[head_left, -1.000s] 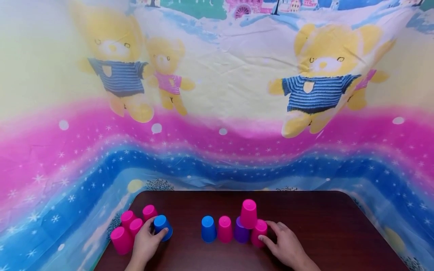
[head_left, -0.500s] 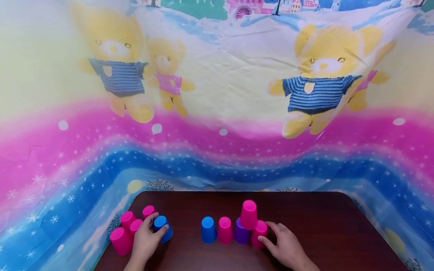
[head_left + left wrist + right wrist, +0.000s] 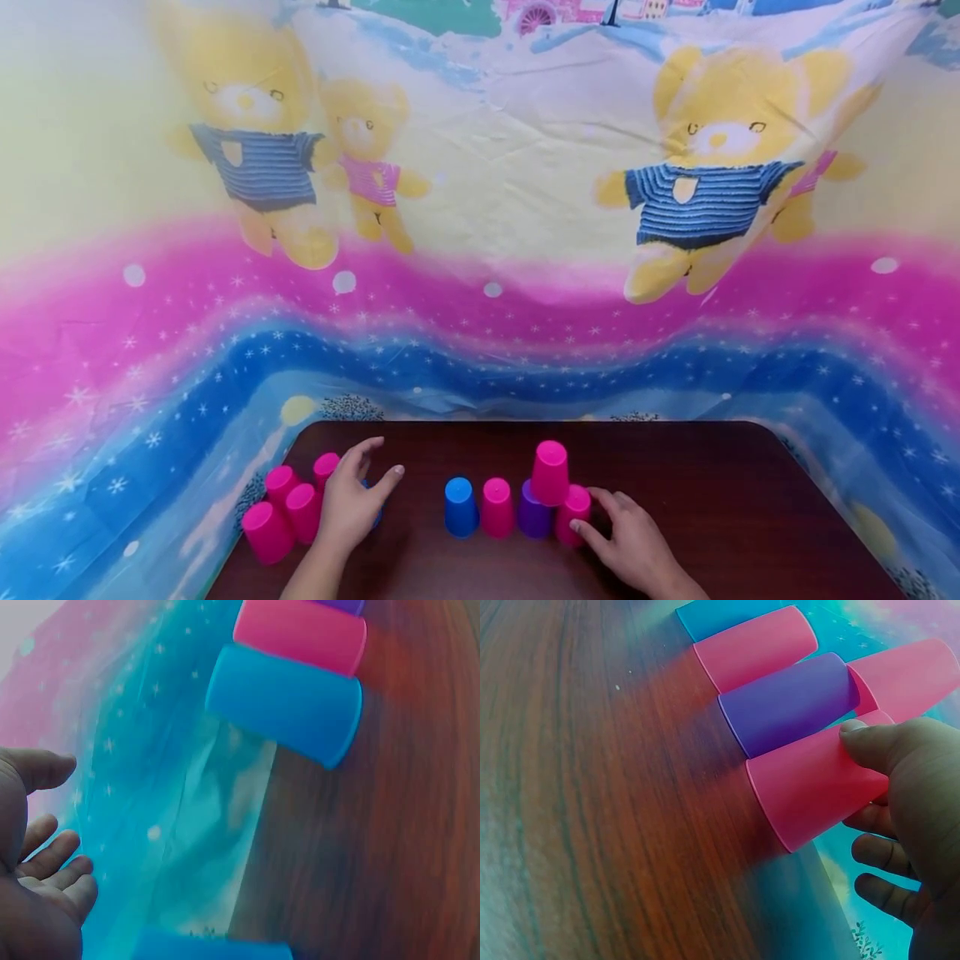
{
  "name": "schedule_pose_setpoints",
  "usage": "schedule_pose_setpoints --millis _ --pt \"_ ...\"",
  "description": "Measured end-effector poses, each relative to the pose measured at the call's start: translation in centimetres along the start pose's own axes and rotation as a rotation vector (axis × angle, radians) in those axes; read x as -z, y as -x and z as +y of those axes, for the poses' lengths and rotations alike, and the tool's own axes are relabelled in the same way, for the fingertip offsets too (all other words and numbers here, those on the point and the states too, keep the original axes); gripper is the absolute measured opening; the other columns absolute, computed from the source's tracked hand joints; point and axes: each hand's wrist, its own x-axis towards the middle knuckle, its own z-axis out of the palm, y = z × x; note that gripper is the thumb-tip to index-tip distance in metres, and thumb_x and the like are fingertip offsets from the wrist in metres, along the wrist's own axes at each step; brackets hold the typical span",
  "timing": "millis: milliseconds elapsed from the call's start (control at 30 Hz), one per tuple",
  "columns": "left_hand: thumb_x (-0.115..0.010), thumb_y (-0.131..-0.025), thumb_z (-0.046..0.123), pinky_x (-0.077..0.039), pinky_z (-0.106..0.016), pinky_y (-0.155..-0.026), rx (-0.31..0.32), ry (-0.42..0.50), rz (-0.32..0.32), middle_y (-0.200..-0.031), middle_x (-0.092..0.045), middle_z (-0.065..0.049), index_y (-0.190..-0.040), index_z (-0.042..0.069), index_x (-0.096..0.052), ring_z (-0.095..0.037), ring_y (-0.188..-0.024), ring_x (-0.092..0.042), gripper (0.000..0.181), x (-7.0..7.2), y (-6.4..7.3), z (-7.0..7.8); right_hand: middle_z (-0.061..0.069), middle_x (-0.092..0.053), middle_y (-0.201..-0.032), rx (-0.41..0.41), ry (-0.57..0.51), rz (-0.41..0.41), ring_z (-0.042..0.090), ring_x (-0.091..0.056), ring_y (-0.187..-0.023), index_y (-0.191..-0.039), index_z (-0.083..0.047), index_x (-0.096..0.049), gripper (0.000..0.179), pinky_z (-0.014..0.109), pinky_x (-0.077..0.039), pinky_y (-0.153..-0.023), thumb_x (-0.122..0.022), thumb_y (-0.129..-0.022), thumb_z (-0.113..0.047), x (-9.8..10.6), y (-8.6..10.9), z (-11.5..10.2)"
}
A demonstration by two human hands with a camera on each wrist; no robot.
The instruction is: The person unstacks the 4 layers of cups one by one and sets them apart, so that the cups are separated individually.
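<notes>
My left hand (image 3: 354,500) is raised in front of a blue cup (image 3: 377,518), hiding most of it; its fingers are spread and hold nothing. In the left wrist view that hand (image 3: 45,847) is apart from the cups. A row of upside-down cups stands mid-table: a blue cup (image 3: 461,508), a pink cup (image 3: 497,508), a purple cup (image 3: 534,515) and an end pink cup (image 3: 572,521). Another pink cup (image 3: 551,473) rests on top, across the purple and end pink cups. My right hand (image 3: 633,537) holds the end pink cup between thumb and fingers.
Several pink cups (image 3: 268,533) stand upside down in a cluster at the table's left edge. The dark wooden table (image 3: 712,483) has rounded far corners. A printed cloth (image 3: 487,350) with bears hangs behind and beside it.
My left hand has let go of the left blue cup, lifted and moved slightly right, its fingers opening. The right hand and the row have stayed still.
</notes>
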Motion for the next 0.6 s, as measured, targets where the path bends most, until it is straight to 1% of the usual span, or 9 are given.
schedule_pose_setpoints --millis 67,133,200,333,433,533,600 --pt "-0.08 -0.08 0.032 -0.041 -0.036 -0.105 -0.017 0.037 -0.017 -0.13 -0.055 0.0 -0.128 0.021 -0.056 -0.022 -0.129 -0.049 0.054 -0.7 -0.2 0.7 -0.01 -0.057 -0.082 -0.005 0.0 -0.002 0.004 -0.041 -0.064 -0.123 -0.021 -0.061 0.063 0.023 -0.035 -0.057 -0.065 -0.079 -0.066 0.0 -0.1 0.0" --pt "-0.08 -0.08 0.031 -0.041 -0.035 -0.105 -0.027 0.067 -0.034 -0.13 -0.056 0.001 -0.127 0.022 -0.057 -0.021 -0.128 -0.05 0.053 -1.4 -0.4 1.3 -0.01 -0.057 -0.081 -0.007 -0.004 -0.003 0.004 -0.041 -0.064 -0.123 -0.021 -0.061 0.063 0.023 -0.035 -0.056 -0.065 -0.079 -0.065 0.0 -0.1 0.0" --pt "-0.08 -0.079 0.035 -0.041 -0.036 -0.105 -0.036 0.084 -0.049 -0.13 -0.056 0.001 -0.128 0.021 -0.057 -0.022 -0.128 -0.05 0.055 -1.9 -0.5 1.7 -0.009 -0.058 -0.083 -0.006 -0.005 -0.001 0.005 -0.041 -0.064 -0.123 -0.021 -0.061 0.063 0.023 -0.036 -0.057 -0.065 -0.079 -0.065 -0.1 0.0 0.0" --pt "-0.078 -0.077 0.044 -0.042 -0.038 -0.105 -0.032 0.101 -0.079 -0.13 -0.056 0.003 -0.128 0.022 -0.056 -0.022 -0.128 -0.05 0.06 -2.8 -0.6 2.2 -0.008 -0.061 -0.087 0.008 -0.004 0.012 0.004 -0.043 -0.066 -0.123 -0.021 -0.062 0.064 0.024 -0.039 -0.059 -0.064 -0.079 -0.067 -0.2 0.0 0.2" --pt "-0.079 -0.078 0.041 -0.042 -0.039 -0.104 -0.028 0.104 -0.096 -0.13 -0.056 0.004 -0.128 0.023 -0.057 -0.023 -0.128 -0.051 0.057 -3.4 -0.5 2.5 -0.007 -0.062 -0.088 0.017 -0.006 0.022 0.004 -0.043 -0.065 -0.123 -0.021 -0.062 0.064 0.024 -0.039 -0.059 -0.063 -0.079 -0.068 -0.3 0.1 0.4" --pt "-0.081 -0.079 0.034 -0.043 -0.04 -0.104 -0.03 0.11 -0.111 -0.13 -0.056 0.004 -0.129 0.021 -0.058 -0.024 -0.127 -0.051 0.057 -4.1 -0.3 2.8 -0.008 -0.061 -0.087 0.019 -0.007 0.024 0.003 -0.042 -0.065 -0.123 -0.021 -0.062 0.064 0.023 -0.038 -0.058 -0.063 -0.079 -0.067 -0.2 0.1 0.4" --pt "-0.081 -0.079 0.033 -0.043 -0.041 -0.104 -0.032 0.117 -0.127 -0.13 -0.056 0.004 -0.129 0.019 -0.058 -0.024 -0.127 -0.051 0.057 -4.5 -0.2 3.1 -0.008 -0.061 -0.086 0.018 -0.007 0.021 0.003 -0.042 -0.064 -0.123 -0.021 -0.062 0.064 0.023 -0.038 -0.058 -0.063 -0.079 -0.067 -0.2 0.1 0.4"
